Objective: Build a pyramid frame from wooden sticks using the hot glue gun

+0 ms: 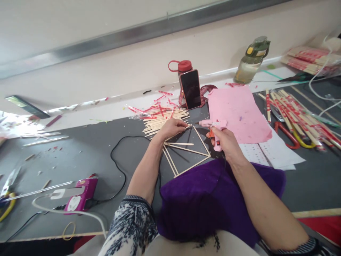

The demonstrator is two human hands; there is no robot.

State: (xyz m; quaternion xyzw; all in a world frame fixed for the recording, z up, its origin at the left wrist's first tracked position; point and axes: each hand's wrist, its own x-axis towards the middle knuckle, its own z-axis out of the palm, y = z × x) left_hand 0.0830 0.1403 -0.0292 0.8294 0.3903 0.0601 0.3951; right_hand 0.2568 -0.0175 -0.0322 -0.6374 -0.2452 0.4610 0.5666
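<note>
My left hand [174, 128] pinches a thin wooden stick [188, 126] near its tip, above the far side of a frame made of chopsticks [191, 163]. Several sticks of that frame meet at corners on the grey table, and part of it is hidden under my left arm. In my right hand [226, 140] is a pink hot glue gun [214, 123], gripped by its handle with a finger at the orange trigger. Its nozzle points left, close to the stick's tip; I cannot tell whether they touch.
Loose chopsticks [162, 122] lie behind my left hand. A phone [190, 89] leans on a red-capped bottle [184, 65]. Pink sheet [237, 106], wrapped chopsticks [295, 113] and scissors [286, 135] are right. A purple cloth [197, 195] lies nearest me; a cable [125, 167] crosses the left.
</note>
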